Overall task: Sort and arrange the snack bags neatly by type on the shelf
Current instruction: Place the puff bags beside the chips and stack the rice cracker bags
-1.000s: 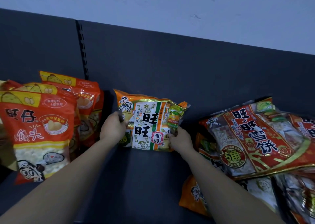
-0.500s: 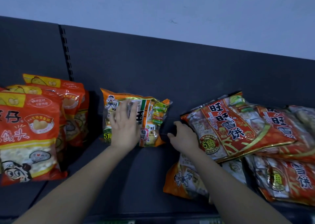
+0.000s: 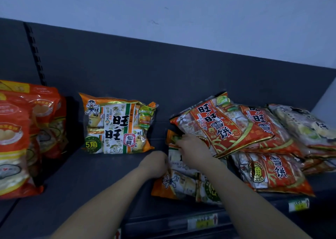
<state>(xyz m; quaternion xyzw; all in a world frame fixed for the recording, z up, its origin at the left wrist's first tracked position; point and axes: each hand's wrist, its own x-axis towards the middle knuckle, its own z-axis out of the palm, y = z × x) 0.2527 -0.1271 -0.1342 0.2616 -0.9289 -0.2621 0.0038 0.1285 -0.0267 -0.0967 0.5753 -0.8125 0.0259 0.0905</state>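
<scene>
The shelf (image 3: 109, 175) is dark grey, the wall (image 3: 163, 11) pale blue-white. The standing orange bag (image 3: 116, 126) has a white panel with black characters, a green-and-orange stripe and a green round badge. The flat orange bag (image 3: 174, 182) shows a white cartoon figure. The red bags (image 3: 227, 129) carry black characters edged white, with gold trim. The red-orange bags (image 3: 16, 147) have yellow top bands and white lower panels. The price tags (image 3: 201, 222) are yellow-green and white

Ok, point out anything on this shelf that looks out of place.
An orange bag lies flat, wedged under the slumped heap of red bags on the right, while the matching bag stands upright mid-shelf. The left hand and right hand hold the buried one.
</scene>
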